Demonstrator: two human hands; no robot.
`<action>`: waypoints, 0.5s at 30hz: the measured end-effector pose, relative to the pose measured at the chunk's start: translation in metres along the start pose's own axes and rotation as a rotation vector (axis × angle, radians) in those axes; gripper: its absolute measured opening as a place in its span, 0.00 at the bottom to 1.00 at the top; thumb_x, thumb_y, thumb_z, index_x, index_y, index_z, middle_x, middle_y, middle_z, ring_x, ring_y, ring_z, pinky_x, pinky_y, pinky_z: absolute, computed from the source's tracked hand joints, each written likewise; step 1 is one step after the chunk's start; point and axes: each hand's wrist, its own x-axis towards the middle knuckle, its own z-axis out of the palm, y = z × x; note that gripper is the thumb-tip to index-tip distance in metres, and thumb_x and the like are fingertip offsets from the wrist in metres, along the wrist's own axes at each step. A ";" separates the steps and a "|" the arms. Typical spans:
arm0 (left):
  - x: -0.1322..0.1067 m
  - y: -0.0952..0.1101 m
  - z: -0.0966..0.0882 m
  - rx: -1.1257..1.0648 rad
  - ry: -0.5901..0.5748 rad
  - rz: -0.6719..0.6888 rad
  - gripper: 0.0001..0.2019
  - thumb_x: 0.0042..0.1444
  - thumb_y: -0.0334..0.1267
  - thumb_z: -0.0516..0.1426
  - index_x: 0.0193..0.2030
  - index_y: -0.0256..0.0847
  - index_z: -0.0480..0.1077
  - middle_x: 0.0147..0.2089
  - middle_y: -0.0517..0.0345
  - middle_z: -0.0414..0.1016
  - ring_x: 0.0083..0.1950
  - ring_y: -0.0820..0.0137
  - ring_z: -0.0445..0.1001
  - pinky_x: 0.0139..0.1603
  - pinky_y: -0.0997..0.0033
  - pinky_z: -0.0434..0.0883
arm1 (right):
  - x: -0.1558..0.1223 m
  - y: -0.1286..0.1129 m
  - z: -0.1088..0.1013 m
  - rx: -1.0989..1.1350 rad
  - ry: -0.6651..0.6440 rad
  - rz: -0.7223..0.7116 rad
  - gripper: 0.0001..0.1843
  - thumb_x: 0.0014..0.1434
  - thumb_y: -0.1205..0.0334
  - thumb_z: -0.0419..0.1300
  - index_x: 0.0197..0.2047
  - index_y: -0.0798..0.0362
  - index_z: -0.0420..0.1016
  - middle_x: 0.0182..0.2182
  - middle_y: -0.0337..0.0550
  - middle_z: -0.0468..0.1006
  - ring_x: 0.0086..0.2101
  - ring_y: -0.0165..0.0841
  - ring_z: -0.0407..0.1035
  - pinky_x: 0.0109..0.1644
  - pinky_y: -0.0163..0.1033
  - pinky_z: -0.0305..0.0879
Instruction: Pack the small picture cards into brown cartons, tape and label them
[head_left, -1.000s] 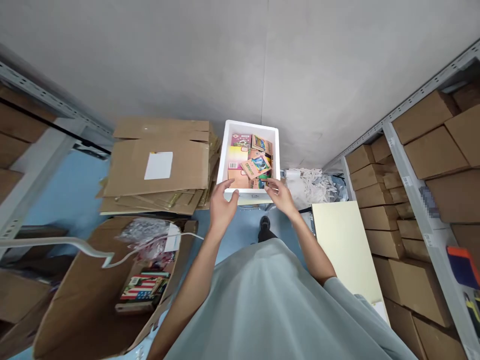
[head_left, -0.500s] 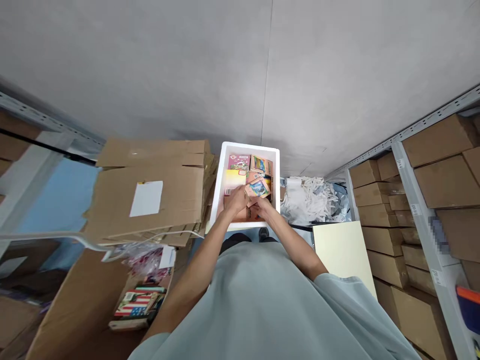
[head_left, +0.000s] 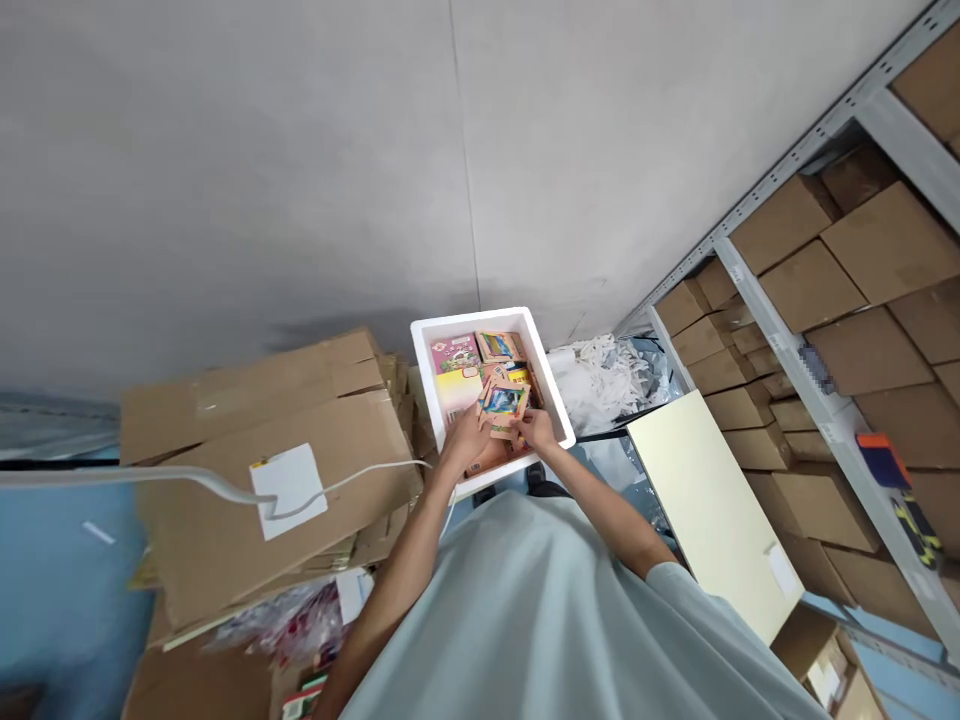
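Observation:
Several small booklets (head_left: 503, 401) with orange-pink edges and a blue picture are fanned between my two hands. My left hand (head_left: 466, 440) pinches their left side, and my right hand (head_left: 535, 430) grips the lower right corner. Both hands are over a white foam box (head_left: 551, 390). Inside it lie a pink-purple booklet (head_left: 455, 352), a yellow-topped booklet (head_left: 459, 388) and a stack of similar small booklets (head_left: 501, 347). My hands hide part of the box's near end.
Flattened cardboard (head_left: 217, 520) is piled on the left, with a white cable (head_left: 352, 468) across it. Shredded white paper (head_left: 607, 372) lies right of the box, near a cream panel (head_left: 705, 500). Shelves of cardboard boxes (head_left: 862, 330) line the right side.
My view has turned, so the box now looks tilted. The small booklets have been raised slightly and spread into a fan between my hands.

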 end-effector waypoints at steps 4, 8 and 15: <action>-0.015 0.029 -0.015 -0.068 0.188 0.218 0.36 0.67 0.35 0.58 0.82 0.37 0.61 0.84 0.31 0.56 0.85 0.40 0.56 0.80 0.36 0.63 | -0.024 -0.007 -0.022 -0.172 0.076 -0.217 0.11 0.62 0.72 0.67 0.45 0.51 0.89 0.45 0.49 0.90 0.51 0.47 0.83 0.62 0.48 0.74; -0.029 0.080 -0.033 -0.008 0.170 0.611 0.26 0.68 0.35 0.58 0.72 0.47 0.75 0.84 0.46 0.60 0.88 0.41 0.46 0.85 0.28 0.50 | -0.058 -0.012 -0.070 -0.277 0.100 -0.564 0.15 0.71 0.65 0.63 0.57 0.48 0.87 0.53 0.49 0.89 0.52 0.45 0.84 0.60 0.45 0.75; -0.050 0.184 -0.002 -0.015 -0.048 0.927 0.14 0.73 0.41 0.56 0.50 0.45 0.85 0.65 0.45 0.81 0.72 0.46 0.70 0.76 0.39 0.68 | -0.117 0.021 -0.208 -0.066 0.429 -0.680 0.18 0.68 0.48 0.70 0.56 0.47 0.85 0.49 0.48 0.88 0.48 0.42 0.84 0.56 0.45 0.79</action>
